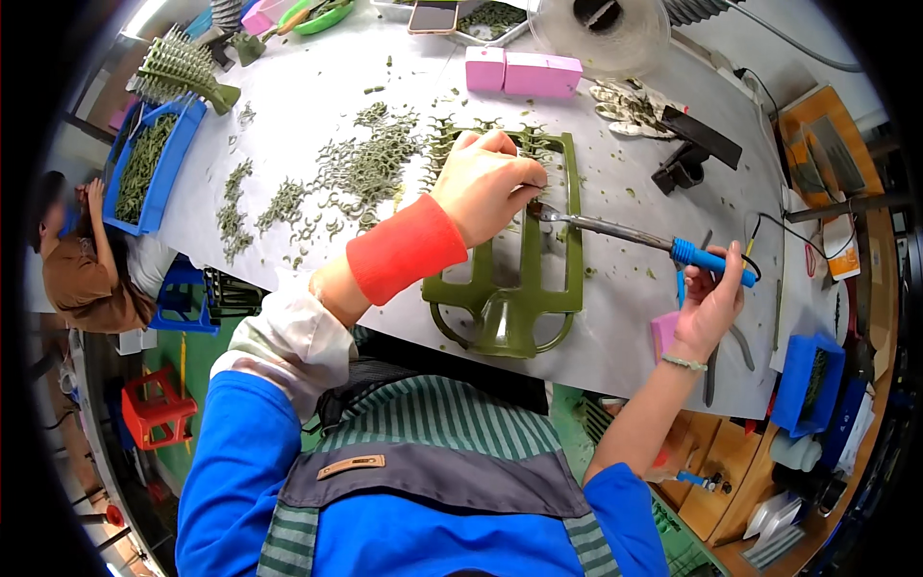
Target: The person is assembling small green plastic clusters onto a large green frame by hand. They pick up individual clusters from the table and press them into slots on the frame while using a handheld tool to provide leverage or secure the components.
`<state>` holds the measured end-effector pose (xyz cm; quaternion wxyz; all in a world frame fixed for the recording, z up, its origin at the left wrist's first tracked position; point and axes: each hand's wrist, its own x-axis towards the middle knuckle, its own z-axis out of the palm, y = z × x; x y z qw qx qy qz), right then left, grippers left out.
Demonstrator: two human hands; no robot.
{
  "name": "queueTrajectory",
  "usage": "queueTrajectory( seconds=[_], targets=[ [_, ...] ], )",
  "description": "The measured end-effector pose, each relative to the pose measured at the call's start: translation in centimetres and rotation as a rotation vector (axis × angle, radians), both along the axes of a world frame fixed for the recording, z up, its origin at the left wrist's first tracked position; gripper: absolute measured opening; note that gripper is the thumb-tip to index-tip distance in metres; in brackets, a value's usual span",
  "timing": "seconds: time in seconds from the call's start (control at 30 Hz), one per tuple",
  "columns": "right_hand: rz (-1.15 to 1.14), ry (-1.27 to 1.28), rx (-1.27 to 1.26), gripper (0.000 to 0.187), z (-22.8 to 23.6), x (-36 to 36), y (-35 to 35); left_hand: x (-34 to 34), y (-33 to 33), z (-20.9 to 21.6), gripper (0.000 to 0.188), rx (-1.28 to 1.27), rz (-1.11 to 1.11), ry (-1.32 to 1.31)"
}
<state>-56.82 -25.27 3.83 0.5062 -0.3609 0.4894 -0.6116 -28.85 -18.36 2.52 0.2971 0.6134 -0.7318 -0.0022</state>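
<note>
Bright overall, fisheye-bent dark-rimmed edges

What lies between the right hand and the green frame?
In the head view, the iron spans it from the right hand to the frame; green crumbs lie nearby.

The olive frame [531, 264] looks like smooth, slightly glossy plastic. The soldering iron [646, 239] has a metal shaft [615, 229] and a blue plastic handle [687, 253]. The red wristband [408, 250] is textured, matt cloth; the white surface [625, 327] looks smooth and papery.

An olive-green slotted frame [532, 267] lies on the pale table [279, 135], a blue-handled soldering iron [649, 238] slanting across its right edge.
</note>
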Motion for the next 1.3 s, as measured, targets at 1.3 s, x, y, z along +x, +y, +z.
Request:
queueTrajectory(
  seconds=[1.3],
  targets=[
    [0.029, -0.039, -0.078, 0.028, 1.9, -1.2, 1.6, 22.0, 19.7, -4.5, 0.023, 0.185, 0.751, -0.079]
  ],
)
